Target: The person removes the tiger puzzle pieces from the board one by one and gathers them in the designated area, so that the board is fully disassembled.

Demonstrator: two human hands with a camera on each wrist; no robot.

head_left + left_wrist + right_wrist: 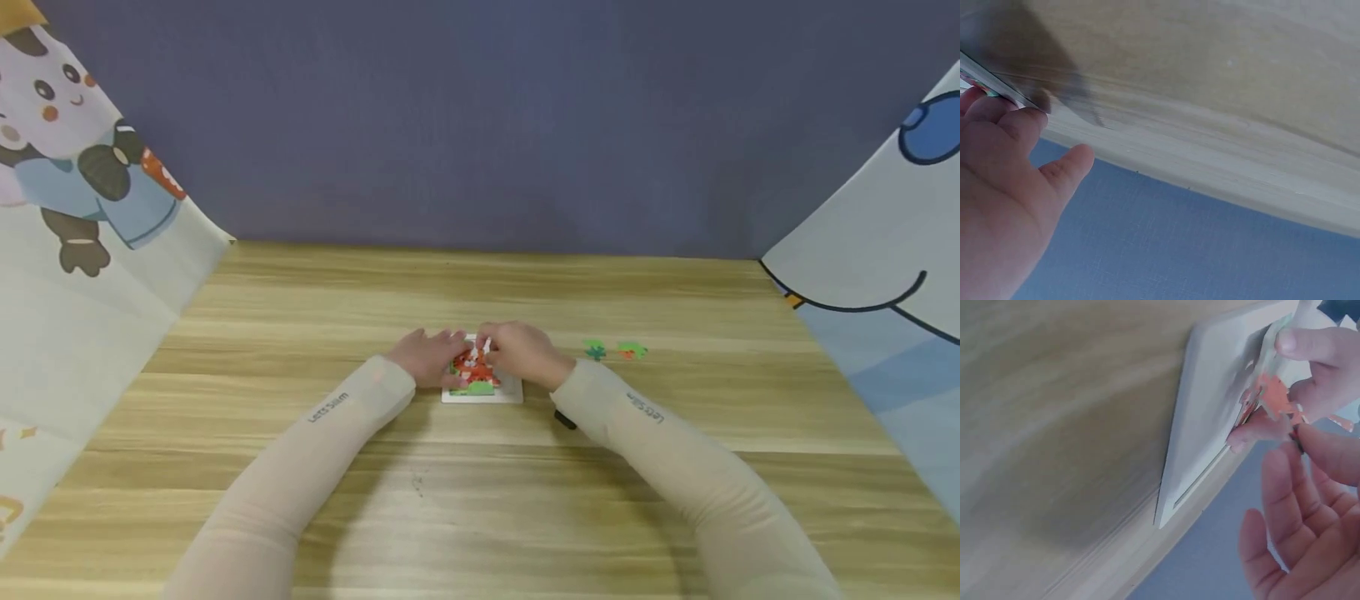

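Observation:
A white-framed jigsaw board (512,393) lies on the table, with red and green puzzle pieces (480,387) in its left part. My left hand (427,358) reaches over the board's left side, thumb and fingers spread and pressing on the pieces and frame. In the left wrist view the left fingers (1022,128) reach the board's edge. Over the board, my right hand (522,350) pinches a small puzzle piece (1295,436), dark and reddish, between thumb and fingertips. The right wrist view shows a bare white strip of the board (1210,394) beside the assembled pieces.
Loose puzzle pieces lie right of the board: a green one (595,350) and a green-orange one (632,350). A small black object (565,419) shows beneath the right sleeve. A dark blue wall (480,150) stands behind the wooden table (480,508), with printed cloth on both sides.

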